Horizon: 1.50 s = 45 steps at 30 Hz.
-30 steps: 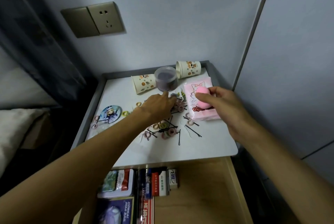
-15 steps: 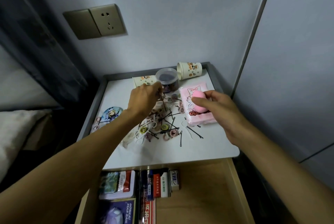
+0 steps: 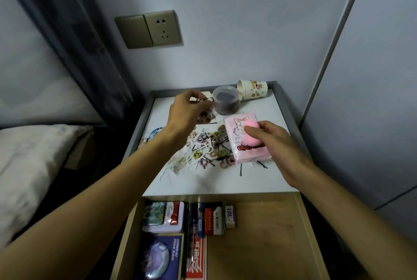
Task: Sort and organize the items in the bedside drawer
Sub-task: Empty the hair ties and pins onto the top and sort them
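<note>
My left hand (image 3: pixel 189 110) is up over the back of the nightstand top (image 3: pixel 214 182), fingers curled, pinching a small ring (image 3: pixel 209 99) right beside the clear jar (image 3: pixel 226 100). It's too blurred to say what else is caught in that pinch. The jar stands upright with something dark inside. A paper cup (image 3: pixel 252 90) lies on its side just behind it, against the back rim.

My right hand (image 3: pixel 277 144) grips a pink sponge (image 3: pixel 251 134), thumb and fingers wrapped round it. The sponge sits over the pink tissue pack (image 3: pixel 242 151), which lies flat on the right side of the top.

Between my two arms is the heap of hair ties and bobby pins (image 3: pixel 209 146), all tangled, touching the tissue pack's left edge. A round badge (image 3: pixel 155 133) peeks out past my left wrist.

Below, the drawer (image 3: pixel 259 245) is open. Its boxes are lined up on the left side: a tin (image 3: pixel 163 215), a blue box (image 3: pixel 160 257) and a red pack (image 3: pixel 195 259). The right half is bare wood.
</note>
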### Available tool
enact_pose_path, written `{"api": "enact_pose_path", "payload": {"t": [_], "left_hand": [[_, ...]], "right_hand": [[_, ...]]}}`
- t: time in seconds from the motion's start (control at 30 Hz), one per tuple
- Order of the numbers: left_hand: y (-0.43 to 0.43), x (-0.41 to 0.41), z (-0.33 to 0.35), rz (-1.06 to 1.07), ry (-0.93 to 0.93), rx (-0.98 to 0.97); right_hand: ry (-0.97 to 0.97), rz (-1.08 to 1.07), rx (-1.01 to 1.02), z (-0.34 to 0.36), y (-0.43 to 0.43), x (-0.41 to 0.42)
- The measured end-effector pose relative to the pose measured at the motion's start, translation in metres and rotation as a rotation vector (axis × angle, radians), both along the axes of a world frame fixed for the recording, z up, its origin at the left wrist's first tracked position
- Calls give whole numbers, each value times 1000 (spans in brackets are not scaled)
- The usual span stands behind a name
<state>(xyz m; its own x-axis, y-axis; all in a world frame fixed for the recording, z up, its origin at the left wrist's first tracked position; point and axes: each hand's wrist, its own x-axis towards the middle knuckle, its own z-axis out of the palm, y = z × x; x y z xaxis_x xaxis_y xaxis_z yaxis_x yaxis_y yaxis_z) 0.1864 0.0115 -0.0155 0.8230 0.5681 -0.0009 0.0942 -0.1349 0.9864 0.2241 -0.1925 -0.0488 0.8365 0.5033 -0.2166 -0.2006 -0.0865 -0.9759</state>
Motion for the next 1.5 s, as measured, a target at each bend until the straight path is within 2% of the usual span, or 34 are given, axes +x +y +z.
{"api": "enact_pose_path", "payload": {"t": [0.17,0.23,0.33,0.5,0.57,0.63,0.7,0.8,0.9,0.93,1.0,1.07,1.13,1.23,1.5], "left_hand": [[-19,-80,-7,-165,124,-405],[-23,-112,-19,-209,150,-537],[-30,-146,-46,-279,210,-695],[-40,-174,-84,-271,301,-836],[-40,-177,-93,-265,319,-854],[-39,-178,-98,-256,345,-860],[-38,-176,-102,-270,369,-837],[-37,-174,-112,-288,375,-762],[-37,-173,-121,-300,390,-705],[-39,-172,-122,-310,396,-691],[-41,-170,-124,-317,405,-686],[-43,-169,-125,-315,408,-682],[-45,-168,-124,-306,407,-682],[-45,-168,-123,-279,387,-695],[-46,-167,-122,-264,376,-701]], "right_hand": [[-4,32,-11,-4,-6,-27],[-66,69,-56,-5,-15,-44],[-161,216,-227,-11,-30,-70],[-47,431,-536,-44,-53,-108],[31,461,-656,-70,-63,-119],[49,367,-710,-97,-68,-118],[4,197,-704,-119,-67,-110],[19,-18,-593,-142,-59,-100],[-65,-74,-628,-164,-56,-95],[-173,-48,-722,-169,-57,-95],[-545,77,-973,-172,-59,-98],[-863,264,-1022,-169,-56,-105],[-989,448,-1020,-166,-52,-109],[-991,510,-1065,-168,-52,-107],[-856,441,-1077,-168,-57,-100]]}}
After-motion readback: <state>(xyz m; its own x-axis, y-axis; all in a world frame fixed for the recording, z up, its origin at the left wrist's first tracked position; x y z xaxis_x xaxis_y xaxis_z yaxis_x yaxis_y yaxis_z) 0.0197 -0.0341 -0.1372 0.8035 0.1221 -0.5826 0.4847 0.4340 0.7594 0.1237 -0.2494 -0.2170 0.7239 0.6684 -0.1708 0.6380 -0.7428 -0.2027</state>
